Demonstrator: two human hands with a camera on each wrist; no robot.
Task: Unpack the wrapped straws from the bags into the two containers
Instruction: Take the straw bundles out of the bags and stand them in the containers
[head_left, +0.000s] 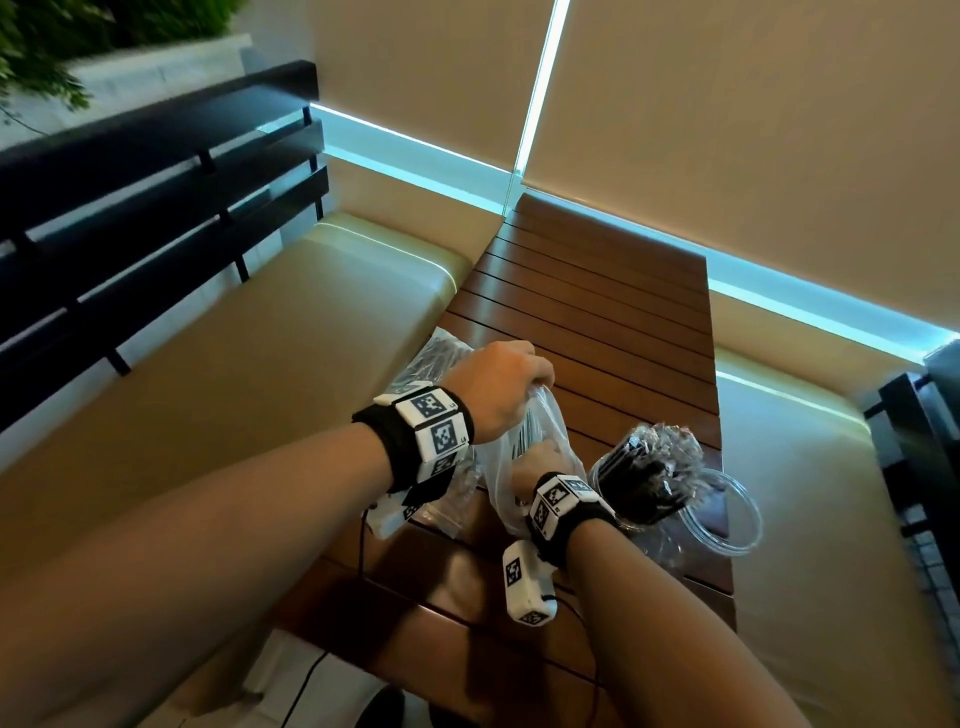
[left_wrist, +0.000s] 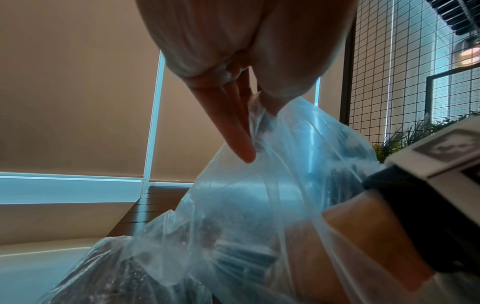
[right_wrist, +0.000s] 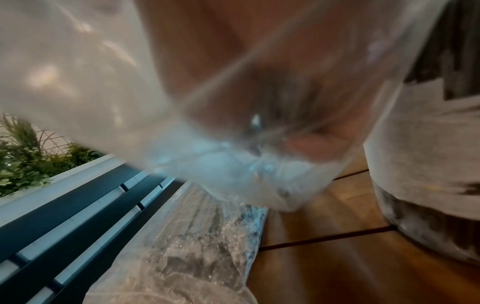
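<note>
Slatted wooden table (head_left: 597, 322) between 2 tan benches carries the work: the clear plastic bag (head_left: 511, 457) of wrapped straws (head_left: 524, 434) stands at its near end, left of the straw-filled container (head_left: 641, 483). The left hand (head_left: 498, 387) pinches the bag's top edge while the right hand (head_left: 537, 460) reaches inside, its finger posture blurred and not determinable. Film judged thin, slippery and limp; straws light, best taken as a bundle mid-length.

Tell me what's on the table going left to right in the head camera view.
Bag of straws lying flat → left hand holding up the open bag → right hand reaching into it → container full of straws → empty container.
</note>
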